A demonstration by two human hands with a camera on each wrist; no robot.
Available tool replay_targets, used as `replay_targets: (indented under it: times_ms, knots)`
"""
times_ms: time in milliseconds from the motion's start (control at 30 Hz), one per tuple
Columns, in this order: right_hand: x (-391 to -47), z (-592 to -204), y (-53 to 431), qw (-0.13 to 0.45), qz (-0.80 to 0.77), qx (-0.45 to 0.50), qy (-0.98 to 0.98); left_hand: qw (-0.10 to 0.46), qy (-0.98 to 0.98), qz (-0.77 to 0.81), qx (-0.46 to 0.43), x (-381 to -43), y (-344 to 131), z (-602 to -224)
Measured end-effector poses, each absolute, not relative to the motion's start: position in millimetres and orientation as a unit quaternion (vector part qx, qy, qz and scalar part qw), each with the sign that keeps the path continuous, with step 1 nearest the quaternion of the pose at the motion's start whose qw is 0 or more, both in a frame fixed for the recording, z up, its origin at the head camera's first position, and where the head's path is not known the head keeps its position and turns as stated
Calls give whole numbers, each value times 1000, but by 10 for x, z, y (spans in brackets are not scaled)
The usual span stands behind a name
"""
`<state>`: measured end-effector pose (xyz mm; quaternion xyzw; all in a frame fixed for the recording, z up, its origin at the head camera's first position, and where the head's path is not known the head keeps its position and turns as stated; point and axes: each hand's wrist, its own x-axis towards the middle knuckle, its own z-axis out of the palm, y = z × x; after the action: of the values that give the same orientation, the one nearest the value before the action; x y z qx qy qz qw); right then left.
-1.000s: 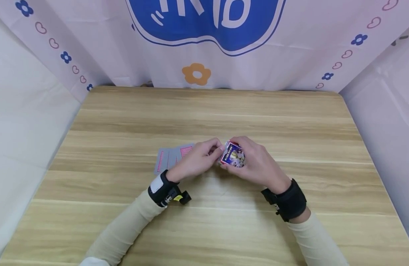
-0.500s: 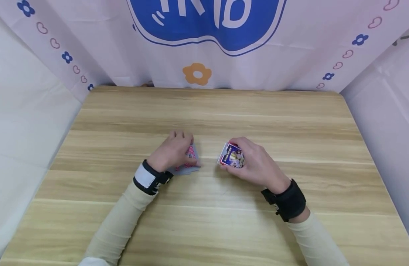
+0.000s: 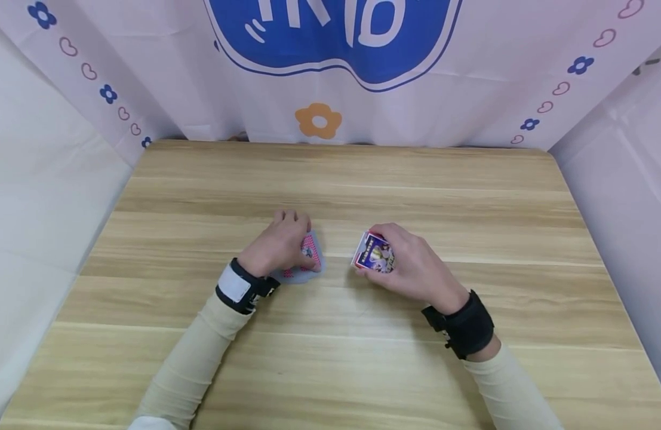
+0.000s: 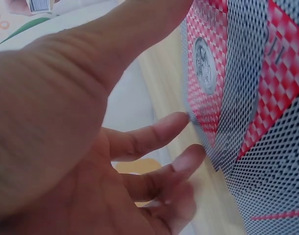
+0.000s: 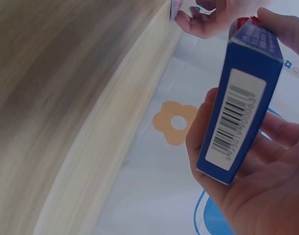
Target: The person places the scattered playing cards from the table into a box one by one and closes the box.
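Playing cards (image 3: 311, 254) with red-checked backs and grey borders lie on the table in an overlapping spread, partly hidden under my left hand (image 3: 276, 246). That hand spans them, thumb at the near edge and fingers at the far edge. In the left wrist view the fingertips meet the edge of the cards (image 4: 204, 68). Right of them, my right hand (image 3: 418, 266) grips a small card box (image 3: 374, 253) with a dark blue picture face, between thumb and fingers. The right wrist view shows the blue side of the box (image 5: 236, 120), with a white barcode label.
The wood-grain table (image 3: 330, 358) extends around both hands. Behind it hangs a white printed curtain (image 3: 416, 113) with an orange flower and a blue emblem. White cloth (image 3: 45, 179) flanks the table at the left, with more at the right.
My left hand has left the card box and moved left onto the cards, which now sit closer together at their right end. The right hand has stayed in place, holding the box.
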<state>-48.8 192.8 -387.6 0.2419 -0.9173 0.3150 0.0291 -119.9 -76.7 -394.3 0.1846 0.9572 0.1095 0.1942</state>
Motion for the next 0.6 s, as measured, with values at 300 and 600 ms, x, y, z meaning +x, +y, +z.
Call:
replay_targets:
  times_ms: [300, 600]
  knots:
    - [-488, -3892, 1908, 28, 308, 244, -919, 180, 950, 132, 220, -1212, -799, -3907]
    - [-482, -3905, 1908, 27, 305, 247, -919, 214, 899, 292, 247, -1193, -832, -3693]
